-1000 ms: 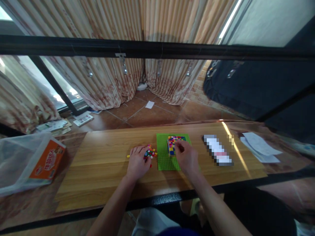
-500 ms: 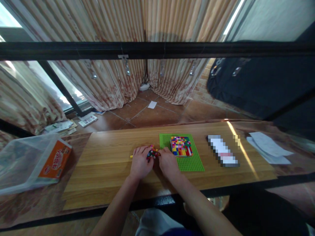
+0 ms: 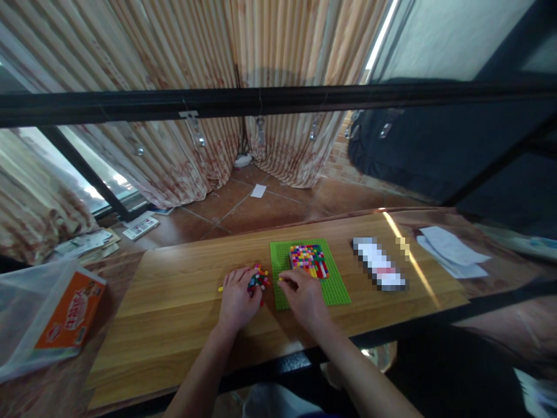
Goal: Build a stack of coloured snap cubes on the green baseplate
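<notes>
My left hand lies on the wooden board with its fingers spread and slightly curved along a small heap of loose colourful toy bricks. Its thumb touches the near side of the heap, and part of the heap is hidden. A yellow brick pokes out left of the fingers. Over the left part of a green baseplate, my right hand pinches a small yellowish toy brick between thumb and forefinger. Just beyond it, a block of multicoloured bricks sits built up on the baseplate, partly covered by the hand.
A phone-like object, blurred by pixelation, lies right of the baseplate. White papers rest at the far right. A clear plastic bin with an orange label stands at the left. A dark bar crosses in front of the curtains.
My right hand has moved from the brick heap to above the baseplate, with a small brick in its pinch. My left hand stays by the heap. The camera view has shifted.
</notes>
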### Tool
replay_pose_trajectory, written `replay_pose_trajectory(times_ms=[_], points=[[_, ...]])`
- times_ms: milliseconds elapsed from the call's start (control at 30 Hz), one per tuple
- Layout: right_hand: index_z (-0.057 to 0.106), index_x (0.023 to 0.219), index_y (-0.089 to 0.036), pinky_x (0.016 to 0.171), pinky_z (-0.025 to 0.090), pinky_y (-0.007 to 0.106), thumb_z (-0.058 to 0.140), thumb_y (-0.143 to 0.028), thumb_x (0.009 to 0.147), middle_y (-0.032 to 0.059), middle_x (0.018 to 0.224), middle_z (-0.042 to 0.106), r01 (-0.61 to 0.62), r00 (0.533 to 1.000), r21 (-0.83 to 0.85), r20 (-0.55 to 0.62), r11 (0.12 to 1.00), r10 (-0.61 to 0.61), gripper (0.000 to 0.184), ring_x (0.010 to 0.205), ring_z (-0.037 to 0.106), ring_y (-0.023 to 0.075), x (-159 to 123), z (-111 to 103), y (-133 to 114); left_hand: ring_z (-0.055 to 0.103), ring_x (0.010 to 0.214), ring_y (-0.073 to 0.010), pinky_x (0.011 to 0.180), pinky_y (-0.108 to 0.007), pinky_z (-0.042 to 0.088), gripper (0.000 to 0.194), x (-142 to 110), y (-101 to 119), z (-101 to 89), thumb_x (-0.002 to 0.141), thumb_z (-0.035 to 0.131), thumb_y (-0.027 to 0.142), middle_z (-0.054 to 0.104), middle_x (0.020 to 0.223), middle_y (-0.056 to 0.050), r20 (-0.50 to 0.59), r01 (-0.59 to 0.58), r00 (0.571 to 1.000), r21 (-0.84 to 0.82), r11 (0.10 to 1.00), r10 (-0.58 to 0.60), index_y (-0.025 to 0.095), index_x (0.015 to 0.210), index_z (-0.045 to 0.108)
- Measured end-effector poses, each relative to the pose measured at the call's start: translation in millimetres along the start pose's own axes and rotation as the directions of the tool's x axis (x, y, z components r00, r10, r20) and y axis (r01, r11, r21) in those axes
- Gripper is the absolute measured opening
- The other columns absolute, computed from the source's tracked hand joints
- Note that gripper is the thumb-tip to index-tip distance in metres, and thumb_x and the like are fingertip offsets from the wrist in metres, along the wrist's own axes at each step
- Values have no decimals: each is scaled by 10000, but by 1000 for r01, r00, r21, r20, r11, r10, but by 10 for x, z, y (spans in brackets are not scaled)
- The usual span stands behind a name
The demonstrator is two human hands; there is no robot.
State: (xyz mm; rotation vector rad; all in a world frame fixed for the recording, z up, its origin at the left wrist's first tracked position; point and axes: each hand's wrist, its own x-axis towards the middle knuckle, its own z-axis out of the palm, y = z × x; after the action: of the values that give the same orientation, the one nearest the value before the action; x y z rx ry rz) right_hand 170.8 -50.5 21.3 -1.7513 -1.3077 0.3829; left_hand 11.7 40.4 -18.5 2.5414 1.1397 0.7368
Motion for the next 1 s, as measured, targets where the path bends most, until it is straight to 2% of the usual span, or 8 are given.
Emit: replay_pose_trajectory(times_ms=[100, 167, 300, 533, 633, 767, 1000], points=[[702, 920, -219, 771, 489, 289, 542, -246, 841, 54, 926, 693, -47, 989, 36, -141, 998, 52, 181, 844, 637, 168, -20, -284, 150, 555, 1073, -252, 964, -424, 400, 313, 1, 0, -4, 795, 554, 219, 641, 1138, -68, -5, -11, 1000, -2, 1000, 11, 221, 1101, 617], [712, 909, -211, 750, 496, 299, 543, -299, 834, 58, 904, 701, -114, 969, 34, -216, 993, 119, 204, 814, 641, 176, 4, -437, 283, 555, 1076, -252, 965, -426, 399, 311, 2, -5, -5, 797, 549, 216, 641, 1141, -71, -4, -18, 1000, 0, 1000, 18, 218, 1100, 617], [719, 892, -184, 695, 502, 309, 563, -353, 793, 64, 843, 720, -253, 927, 11, -284, 968, 245, 251, 732, 648, 188, 104, -586, 465, 561, 1077, -258, 956, -434, 407, 324, 10, -18, -3, 793, 545, 219, 643, 1141, -75, 0, -15, 1000, 1, 1000, 15, 221, 1109, 617], [721, 865, -209, 713, 477, 313, 540, -337, 804, 63, 900, 726, -230, 948, -159, -261, 960, 183, 230, 747, 632, 184, 189, -579, 509, 565, 1071, -257, 955, -427, 406, 307, 13, -27, 10, 788, 548, 221, 645, 1133, -71, -15, -11, 1000, 12, 1000, 11, 223, 1085, 628], [722, 832, -210, 730, 472, 311, 558, -347, 795, 64, 895, 706, -213, 944, -118, -282, 970, 172, 216, 786, 618, 185, 180, -558, 552, 564, 1072, -254, 954, -425, 407, 303, 8, -30, 11, 792, 545, 223, 645, 1141, -69, -8, -14, 1000, 11, 1000, 15, 224, 1085, 627], [732, 829, -196, 745, 469, 320, 581, -371, 780, 70, 891, 680, -234, 924, -6, -313, 972, 220, 236, 820, 615, 192, 178, -531, 612, 561, 1074, -253, 953, -423, 407, 313, 4, -32, 8, 796, 542, 224, 644, 1144, -70, 0, -12, 1000, 12, 1000, 12, 219, 1098, 622], [742, 835, -195, 798, 468, 342, 608, -365, 754, 72, 931, 670, -257, 922, 79, -280, 963, 269, 232, 883, 615, 202, 179, -531, 660, 556, 1076, -254, 952, -423, 402, 309, 9, -22, -1, 800, 547, 232, 644, 1144, -74, 3, -11, 1000, 17, 1000, 11, 212, 1099, 623]])
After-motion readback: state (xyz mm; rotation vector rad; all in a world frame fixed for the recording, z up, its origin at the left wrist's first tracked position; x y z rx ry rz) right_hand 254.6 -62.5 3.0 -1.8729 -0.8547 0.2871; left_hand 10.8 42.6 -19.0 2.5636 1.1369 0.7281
